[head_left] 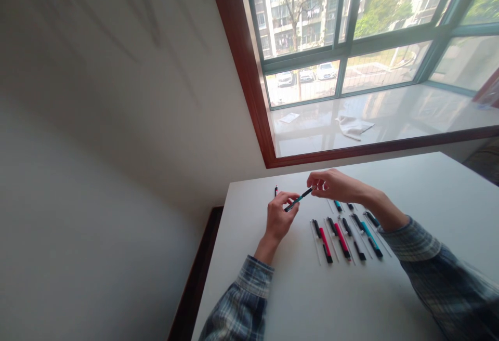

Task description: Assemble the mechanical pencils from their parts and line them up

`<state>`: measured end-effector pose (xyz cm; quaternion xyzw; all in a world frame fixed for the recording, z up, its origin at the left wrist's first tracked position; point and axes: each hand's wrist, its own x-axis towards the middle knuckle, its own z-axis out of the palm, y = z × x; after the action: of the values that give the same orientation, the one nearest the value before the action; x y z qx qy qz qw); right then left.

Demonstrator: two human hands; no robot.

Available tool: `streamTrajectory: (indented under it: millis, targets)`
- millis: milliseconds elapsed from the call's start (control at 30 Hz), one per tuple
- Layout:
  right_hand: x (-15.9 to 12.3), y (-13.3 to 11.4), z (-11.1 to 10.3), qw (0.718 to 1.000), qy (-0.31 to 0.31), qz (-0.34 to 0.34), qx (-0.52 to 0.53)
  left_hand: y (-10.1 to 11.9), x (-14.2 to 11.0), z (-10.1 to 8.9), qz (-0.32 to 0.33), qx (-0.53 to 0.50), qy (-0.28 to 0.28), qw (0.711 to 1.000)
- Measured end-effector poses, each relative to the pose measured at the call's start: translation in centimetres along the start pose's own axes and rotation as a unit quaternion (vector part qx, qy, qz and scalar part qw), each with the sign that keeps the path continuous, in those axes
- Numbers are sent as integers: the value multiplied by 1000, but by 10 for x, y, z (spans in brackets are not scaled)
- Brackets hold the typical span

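In the head view, your left hand pinches the teal-and-black pen; your right hand curls its fingertips at its upper end, above the pen parts.

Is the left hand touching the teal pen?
Touching. The head view shows the left hand's fingers closed around the lower end of the teal pen.
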<state>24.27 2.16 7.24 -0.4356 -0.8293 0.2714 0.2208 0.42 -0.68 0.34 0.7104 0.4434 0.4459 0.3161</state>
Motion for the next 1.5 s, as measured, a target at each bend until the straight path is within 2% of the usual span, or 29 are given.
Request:
streamTrajectory:
  millis: [233,433,700,967,1167,1367,1500]
  targets:
    - [1,-3,1,997,-6,12,-72,1,1,-1,5,7,-3,1000]
    - [1,-2,2,999,1,-10,-33,1,1,-1,5,4,-8,1000]
    - [1,-4,4,996,-28,17,-87,0,2,2,5,4,5,1000]
    - [2,-1,3,998,16,-24,-47,0,1,2,-7,-10,7,1000]
    - [2,-3,2,998,9,-11,-67,1,0,3,-27,-14,4,1000]
    - [1,-7,3,996,-19,19,-87,6,0,2,-17,-7,10,1000]
    - [1,-5,2,998,6,-8,-62,5,1,1,-21,-20,15,999]
